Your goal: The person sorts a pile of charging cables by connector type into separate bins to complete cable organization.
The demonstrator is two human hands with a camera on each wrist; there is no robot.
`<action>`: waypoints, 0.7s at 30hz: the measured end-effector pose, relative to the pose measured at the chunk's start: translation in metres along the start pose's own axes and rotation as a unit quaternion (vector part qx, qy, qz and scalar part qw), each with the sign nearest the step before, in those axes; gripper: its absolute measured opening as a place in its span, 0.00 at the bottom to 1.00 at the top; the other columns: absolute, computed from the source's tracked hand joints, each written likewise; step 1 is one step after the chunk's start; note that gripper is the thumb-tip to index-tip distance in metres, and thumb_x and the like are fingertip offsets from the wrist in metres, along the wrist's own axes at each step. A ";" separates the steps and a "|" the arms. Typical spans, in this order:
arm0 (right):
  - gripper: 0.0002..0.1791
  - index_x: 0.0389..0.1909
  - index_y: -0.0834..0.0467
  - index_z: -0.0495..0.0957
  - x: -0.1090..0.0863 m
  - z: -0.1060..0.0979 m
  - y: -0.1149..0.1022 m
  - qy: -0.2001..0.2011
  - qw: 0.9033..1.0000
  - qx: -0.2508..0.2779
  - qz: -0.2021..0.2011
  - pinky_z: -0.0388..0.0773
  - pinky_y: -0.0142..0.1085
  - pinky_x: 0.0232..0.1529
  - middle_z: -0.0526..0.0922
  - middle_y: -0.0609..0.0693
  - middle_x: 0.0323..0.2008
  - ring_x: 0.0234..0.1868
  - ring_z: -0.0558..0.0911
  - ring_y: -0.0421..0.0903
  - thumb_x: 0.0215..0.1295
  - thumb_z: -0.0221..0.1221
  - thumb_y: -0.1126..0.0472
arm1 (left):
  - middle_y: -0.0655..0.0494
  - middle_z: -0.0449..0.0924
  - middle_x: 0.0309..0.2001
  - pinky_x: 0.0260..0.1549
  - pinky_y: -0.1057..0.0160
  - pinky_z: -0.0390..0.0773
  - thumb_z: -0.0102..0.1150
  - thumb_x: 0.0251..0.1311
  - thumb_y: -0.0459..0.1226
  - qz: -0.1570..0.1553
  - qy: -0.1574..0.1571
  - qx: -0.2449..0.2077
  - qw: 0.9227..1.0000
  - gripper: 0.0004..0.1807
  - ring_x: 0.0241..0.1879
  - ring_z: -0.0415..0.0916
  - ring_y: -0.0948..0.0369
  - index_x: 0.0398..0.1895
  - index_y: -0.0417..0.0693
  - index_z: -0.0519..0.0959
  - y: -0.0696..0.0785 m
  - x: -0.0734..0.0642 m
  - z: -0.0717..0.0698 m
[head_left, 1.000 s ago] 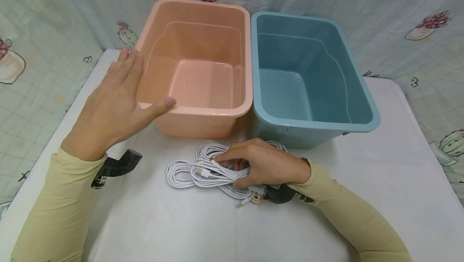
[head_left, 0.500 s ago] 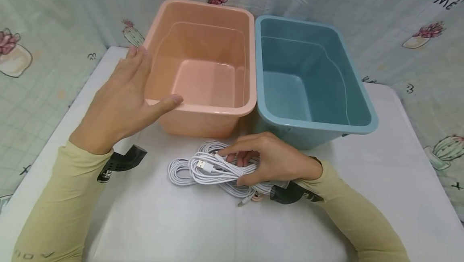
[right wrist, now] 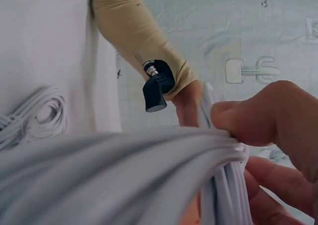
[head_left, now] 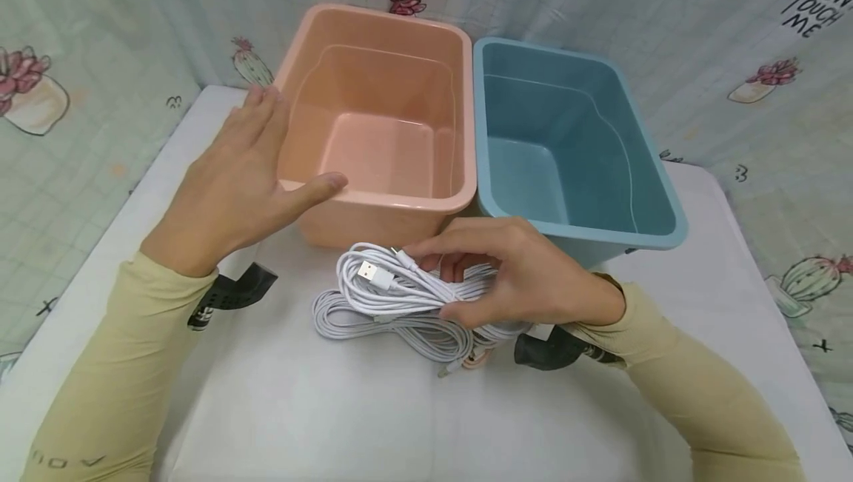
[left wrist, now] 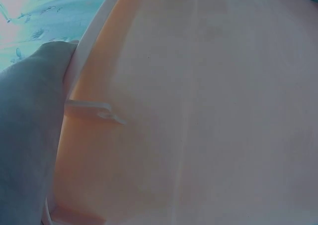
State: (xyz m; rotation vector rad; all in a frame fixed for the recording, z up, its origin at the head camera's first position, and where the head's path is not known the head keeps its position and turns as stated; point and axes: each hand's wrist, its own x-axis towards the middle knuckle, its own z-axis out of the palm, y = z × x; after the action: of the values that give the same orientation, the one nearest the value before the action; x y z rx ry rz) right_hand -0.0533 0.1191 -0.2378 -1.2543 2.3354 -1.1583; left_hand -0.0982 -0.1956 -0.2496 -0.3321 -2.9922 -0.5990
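My right hand (head_left: pixel 526 275) pinches a coiled white USB cable (head_left: pixel 380 297) between thumb and fingers, raised over other coils in front of the bins. Its USB plug (head_left: pixel 375 275) points left. Close up in the right wrist view, the held cable (right wrist: pixel 124 170) fills the lower part, the thumb pressing on it. Under it on the table lie more white cable coils (head_left: pixel 340 317), partly hidden by the hand. My left hand (head_left: pixel 233 175) rests with straight fingers along the left rim of the peach bin (head_left: pixel 400 202), thumb over the front rim.
A blue bin (head_left: pixel 600 234) stands right beside the peach bin; both show bare floors inside. The white table (head_left: pixel 333 415) stretches in front. A patterned curtain (head_left: pixel 766 15) hangs around the back and sides. A dark camera mount sits on each wrist.
My right hand has lifted one white cable coil off the pile, moving up and slightly right. The left hand keeps its place on the peach bin; the view has shifted a little.
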 end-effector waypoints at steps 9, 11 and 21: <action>0.31 0.56 0.59 0.79 0.007 -0.024 -0.016 0.027 0.999 0.029 -0.029 0.85 0.33 0.43 0.83 0.45 0.43 0.40 0.82 0.38 0.47 0.73 0.68 | 0.56 0.28 0.79 0.77 0.40 0.42 0.42 0.56 0.74 0.001 -0.003 0.013 1.000 0.59 0.80 0.24 0.56 0.78 0.49 0.33 0.001 0.000 -0.001; 0.32 0.57 0.61 0.78 0.010 -0.031 -0.019 0.038 0.998 0.028 -0.040 0.85 0.34 0.43 0.83 0.46 0.43 0.40 0.82 0.39 0.46 0.73 0.70 | 0.56 0.28 0.79 0.77 0.40 0.43 0.42 0.56 0.73 0.002 -0.002 0.013 1.000 0.59 0.80 0.24 0.56 0.78 0.49 0.33 0.001 0.000 -0.001; 0.35 0.59 0.64 0.77 0.029 -0.063 -0.032 0.072 0.996 -0.013 -0.054 0.85 0.34 0.43 0.83 0.48 0.45 0.40 0.82 0.43 0.44 0.72 0.74 | 0.55 0.31 0.79 0.76 0.38 0.45 0.44 0.56 0.73 0.006 0.015 0.011 1.000 0.59 0.80 0.26 0.56 0.78 0.51 0.34 0.001 0.000 0.002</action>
State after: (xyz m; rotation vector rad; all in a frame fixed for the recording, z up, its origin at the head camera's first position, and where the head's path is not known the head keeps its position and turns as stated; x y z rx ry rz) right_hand -0.0861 0.1196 -0.1682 -1.3636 2.4183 -1.2966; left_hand -0.0985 -0.1940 -0.2510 -0.3371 -2.9639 -0.5656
